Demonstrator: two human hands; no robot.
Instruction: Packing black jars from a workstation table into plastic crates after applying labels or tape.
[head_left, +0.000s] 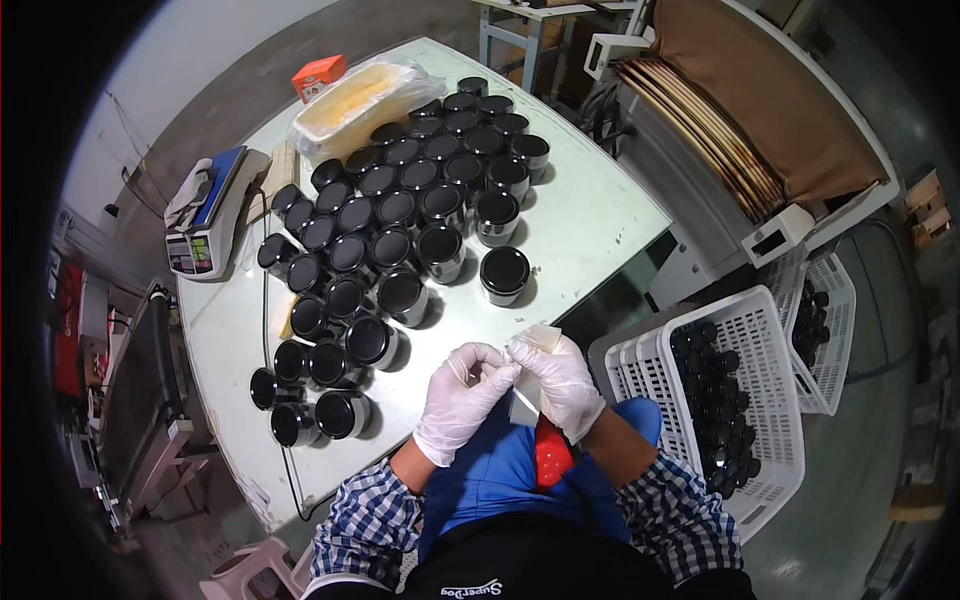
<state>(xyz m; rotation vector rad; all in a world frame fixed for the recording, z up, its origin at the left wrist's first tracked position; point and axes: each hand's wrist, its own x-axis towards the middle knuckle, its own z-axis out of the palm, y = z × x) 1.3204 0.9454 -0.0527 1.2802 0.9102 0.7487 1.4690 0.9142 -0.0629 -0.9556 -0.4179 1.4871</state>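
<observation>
White gloves cover both my hands, which meet fingertip to fingertip over the table's near edge. My left hand [462, 398] is closed in a pinch; what lies between its fingers is too small to make out. In the closed fingers of my right hand [562, 388] is a thin pale sheet [541, 338], its beige end sticking out above the knuckles. Just beyond them, a jar with a black lid [505, 272] stands upright on the pale table [590, 215]. Many more black-lidded jars [397, 210] crowd the table to the left.
A white crate [790, 420] of small black pieces is at my right, with another crate [832, 350] behind. At the table's far left are a scale [205, 240], a plastic-lined tub [350, 105] and an orange box [318, 75]. A red object [550, 455] lies against my lap.
</observation>
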